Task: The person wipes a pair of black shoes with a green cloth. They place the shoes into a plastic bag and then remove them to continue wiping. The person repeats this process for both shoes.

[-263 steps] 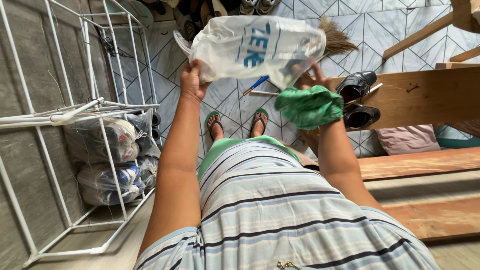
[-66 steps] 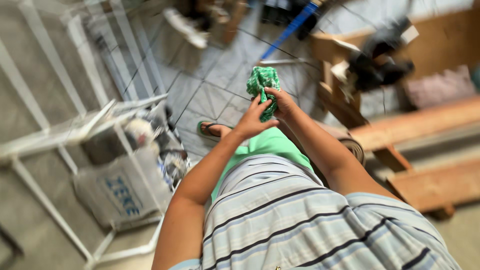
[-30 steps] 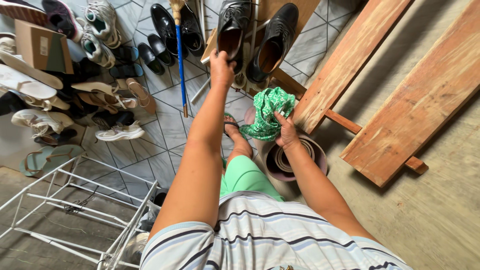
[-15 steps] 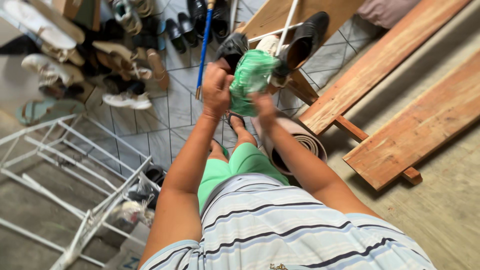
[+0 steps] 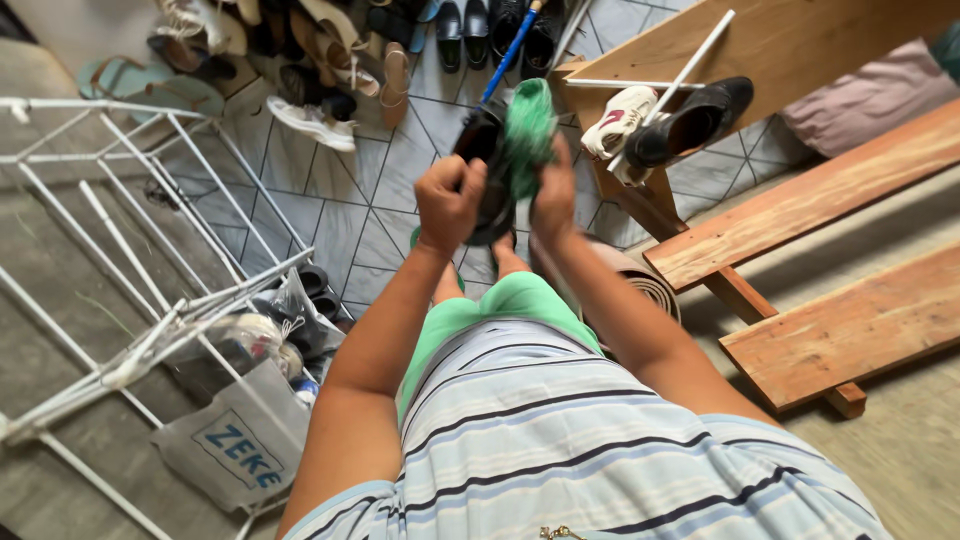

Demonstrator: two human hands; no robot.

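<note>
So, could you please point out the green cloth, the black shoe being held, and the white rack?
green cloth (image 5: 530, 130), head view, upper bunched part.
black shoe (image 5: 482, 150), head view, its upper.
white rack (image 5: 130, 170), head view, a bar.

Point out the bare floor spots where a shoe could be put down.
Free: grey tiles between the white rack and the left hand; the concrete floor beside the planks. Crowded: the shoe pile at top, and the bench end holding a black shoe.
</note>
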